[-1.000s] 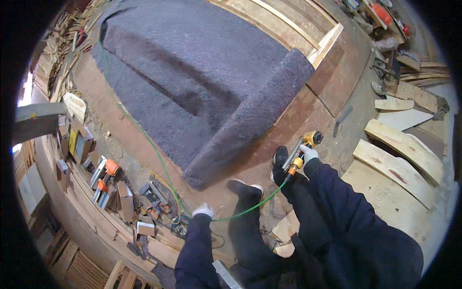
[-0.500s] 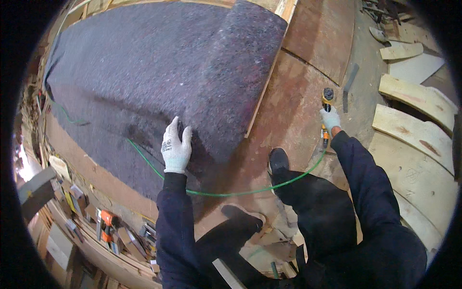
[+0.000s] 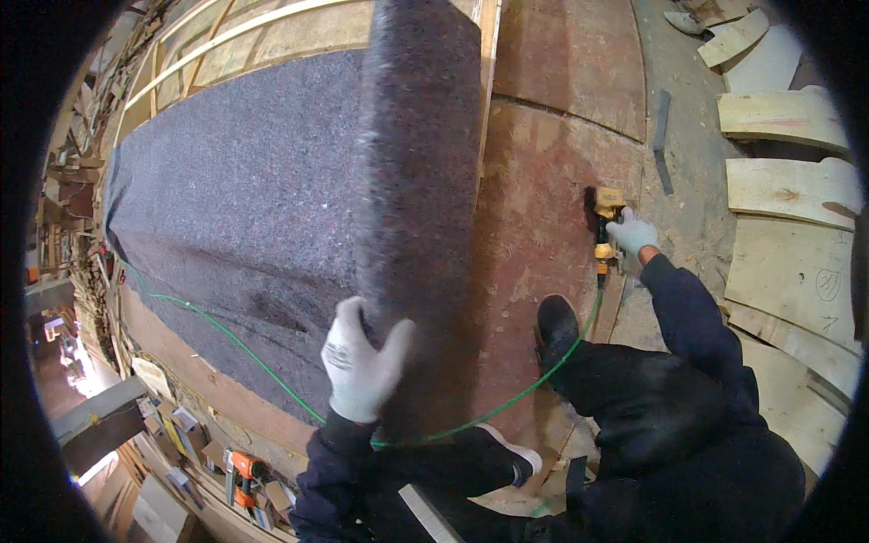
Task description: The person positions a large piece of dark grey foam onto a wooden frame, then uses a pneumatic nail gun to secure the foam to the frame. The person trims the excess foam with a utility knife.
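My left hand (image 3: 362, 362), in a pale work glove, is open with thumb and fingers spread, slightly blurred. It is at the near end of a grey-purple felt sheet (image 3: 262, 163), by a fold (image 3: 421, 154) standing along the right side. Whether the fingertips touch the felt I cannot tell. My gloved right hand (image 3: 635, 232) is closed round a yellow and black pneumatic staple gun (image 3: 608, 204), low over the reddish-brown board floor. A green air hose (image 3: 525, 394) runs from the tool past my legs, under my left forearm and over the felt.
Beneath the felt's far end a slatted wooden frame (image 3: 204, 63) shows. Curved pale wood pieces (image 3: 786, 195) lie along the right. An orange tool (image 3: 243, 478) and wood offcuts sit at lower left. A dark strip (image 3: 663, 136) lies on the floor (image 3: 552, 172). My feet stand close to the felt.
The felt's right side now stands up in a fold, baring more of the wooden frame. My left hand appears further right with its thumb spread wider. The staple gun appears lower and turned.
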Tool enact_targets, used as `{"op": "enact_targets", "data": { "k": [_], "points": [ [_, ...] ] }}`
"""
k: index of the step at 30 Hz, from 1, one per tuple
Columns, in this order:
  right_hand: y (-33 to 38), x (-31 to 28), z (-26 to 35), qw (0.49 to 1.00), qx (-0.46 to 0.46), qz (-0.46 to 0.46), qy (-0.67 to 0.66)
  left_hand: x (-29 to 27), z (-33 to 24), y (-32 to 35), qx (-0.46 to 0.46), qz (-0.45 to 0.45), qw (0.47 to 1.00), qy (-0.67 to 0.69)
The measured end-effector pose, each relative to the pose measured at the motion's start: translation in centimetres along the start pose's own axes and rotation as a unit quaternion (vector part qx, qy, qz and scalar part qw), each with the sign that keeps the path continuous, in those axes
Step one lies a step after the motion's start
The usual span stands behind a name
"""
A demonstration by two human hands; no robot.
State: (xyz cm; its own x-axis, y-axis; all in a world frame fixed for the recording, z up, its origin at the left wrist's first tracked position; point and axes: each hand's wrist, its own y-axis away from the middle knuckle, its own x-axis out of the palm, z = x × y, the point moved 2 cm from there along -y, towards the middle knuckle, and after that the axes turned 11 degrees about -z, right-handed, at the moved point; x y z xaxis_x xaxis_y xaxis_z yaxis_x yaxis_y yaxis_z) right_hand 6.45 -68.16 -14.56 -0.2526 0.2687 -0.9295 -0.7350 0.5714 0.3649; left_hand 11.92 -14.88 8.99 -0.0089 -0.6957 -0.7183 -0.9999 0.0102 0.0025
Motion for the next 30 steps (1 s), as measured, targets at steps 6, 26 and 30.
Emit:
{"op": "enact_targets", "data": {
  "k": [6,26,30],
  "points": [
    [2.6,-11.5,11.5,0.852,-0.087,0.12,-0.502,0.1,-1.9,2.7,0.13,-0.027,0.989,-0.063],
    [-1.8,-18.5,24.1,0.808,-0.152,0.093,-0.561,1.0,0.5,1.5,-0.035,0.179,0.942,0.281],
    [-9.0,-23.4,25.0,0.707,-0.254,0.061,-0.657,2.2,-1.9,3.6,0.06,0.116,0.984,0.118]
  ]
}}
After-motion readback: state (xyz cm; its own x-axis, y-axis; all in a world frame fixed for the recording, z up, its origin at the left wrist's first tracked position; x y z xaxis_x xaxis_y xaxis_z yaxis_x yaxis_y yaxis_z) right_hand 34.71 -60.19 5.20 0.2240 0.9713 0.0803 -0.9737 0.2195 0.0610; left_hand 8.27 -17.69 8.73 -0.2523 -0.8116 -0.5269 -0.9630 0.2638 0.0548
